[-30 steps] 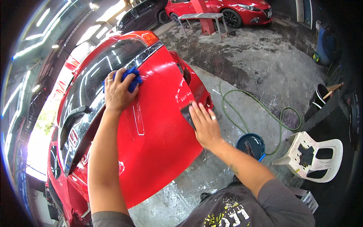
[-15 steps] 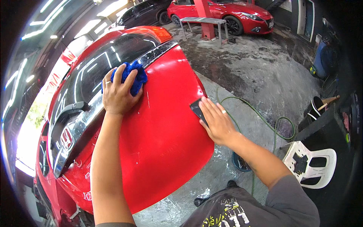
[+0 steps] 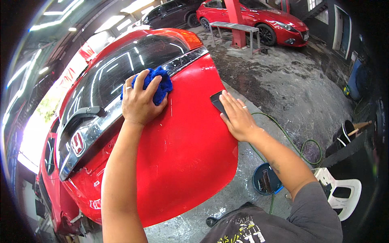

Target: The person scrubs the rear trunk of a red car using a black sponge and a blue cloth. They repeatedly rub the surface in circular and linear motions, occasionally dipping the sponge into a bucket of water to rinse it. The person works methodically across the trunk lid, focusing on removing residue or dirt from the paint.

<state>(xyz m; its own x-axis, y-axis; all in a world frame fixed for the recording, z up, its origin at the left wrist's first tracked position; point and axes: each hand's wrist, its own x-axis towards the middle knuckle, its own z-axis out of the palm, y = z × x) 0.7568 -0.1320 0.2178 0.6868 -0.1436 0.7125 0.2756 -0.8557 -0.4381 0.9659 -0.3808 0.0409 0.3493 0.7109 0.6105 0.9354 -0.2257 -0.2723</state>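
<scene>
The red car tailgate [image 3: 190, 158] fills the middle, its painted surface smooth and glossy. Bunched under the fingers of my left hand [image 3: 141, 101] is a blue cloth [image 3: 163, 84], pressed on the panel beside the chrome trim strip [image 3: 190, 58] below the rear window. My right hand [image 3: 242, 118] lies nearly flat near the panel's right edge. Beneath its fingers it holds a thin black sheet [image 3: 216, 101], perhaps sandpaper, against the red paint. Part of the sheet is hidden by the hand.
A dark bucket [image 3: 264, 179] stands on the wet concrete floor by my right forearm. A green hose [image 3: 310, 150] curls behind it, and a white plastic chair [image 3: 344, 194] is at right. Farther off are a metal bench [image 3: 235, 26] and another red car [image 3: 275, 20].
My right hand has slid the black sheet away from me along the panel's right side. The left hand stays about where it was on the cloth. The view has shifted, showing more of the bucket.
</scene>
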